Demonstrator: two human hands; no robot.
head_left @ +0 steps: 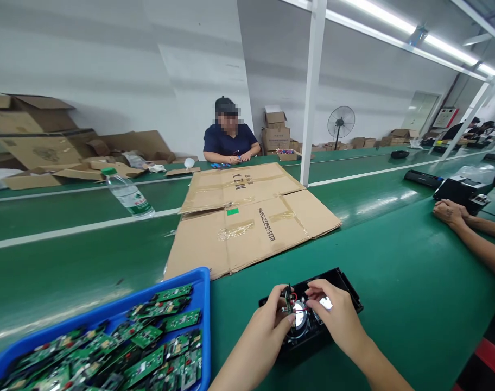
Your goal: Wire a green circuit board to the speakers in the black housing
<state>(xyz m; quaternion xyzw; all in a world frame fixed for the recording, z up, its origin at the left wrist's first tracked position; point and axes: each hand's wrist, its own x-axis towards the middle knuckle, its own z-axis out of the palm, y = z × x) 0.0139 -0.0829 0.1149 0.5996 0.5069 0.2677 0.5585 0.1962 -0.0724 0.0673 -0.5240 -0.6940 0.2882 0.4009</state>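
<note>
A black plastic housing (340, 283) with a round shiny speaker part (299, 315) inside lies on the green bench near me. My left hand (267, 328) pinches a small green circuit board (289, 300) with red wires, held upright over the housing. My right hand (337, 315) rests on the housing just right of the board, fingers curled at the wires. A blue tray (201, 282) with several green circuit boards (150, 342) stands at my lower left.
A flattened cardboard sheet (247, 217) lies ahead of the housing. A water bottle (129, 194) lies on its side at the left. A white post (311, 92) stands behind. Another person's hands (449, 212) rest at the right; a seated person (230, 142) works opposite.
</note>
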